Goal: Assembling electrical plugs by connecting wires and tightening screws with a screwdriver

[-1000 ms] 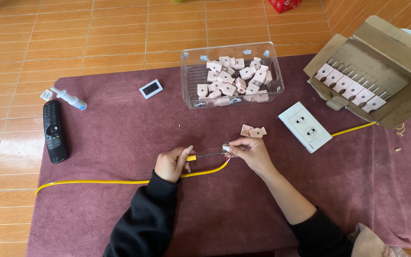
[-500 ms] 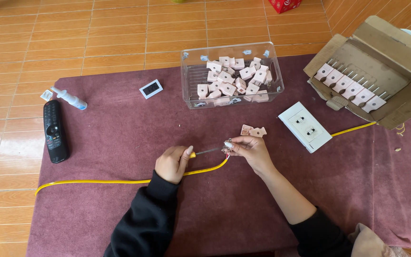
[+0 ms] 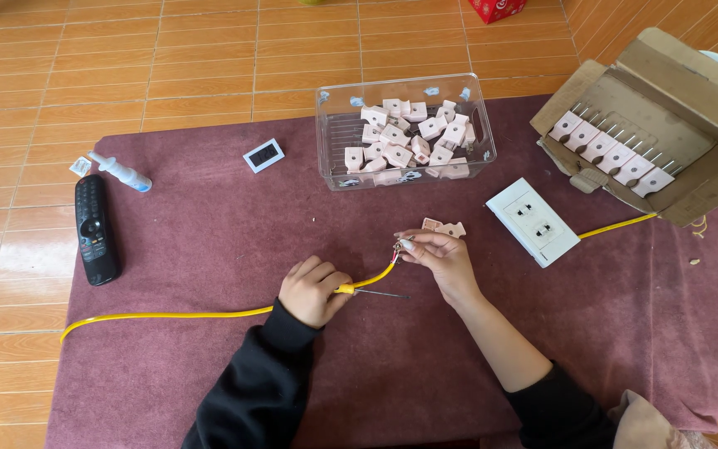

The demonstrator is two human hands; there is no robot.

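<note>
Maroon cloth (image 3: 209,241) covers the floor where I work. Nearest me, my left hand (image 3: 311,290) is closed around a yellow-handled screwdriver (image 3: 357,289) and the yellow cable (image 3: 168,315). My right hand (image 3: 440,256) pinches the cable's bared end. Just beyond lie a pink plug piece (image 3: 445,226) and a white socket plate (image 3: 532,221); farther off, a clear bin (image 3: 405,133) of pink parts.

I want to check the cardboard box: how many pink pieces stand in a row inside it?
6, side by side in one diagonal row inside the open cardboard box at the upper right; the flap may hide more.
</note>
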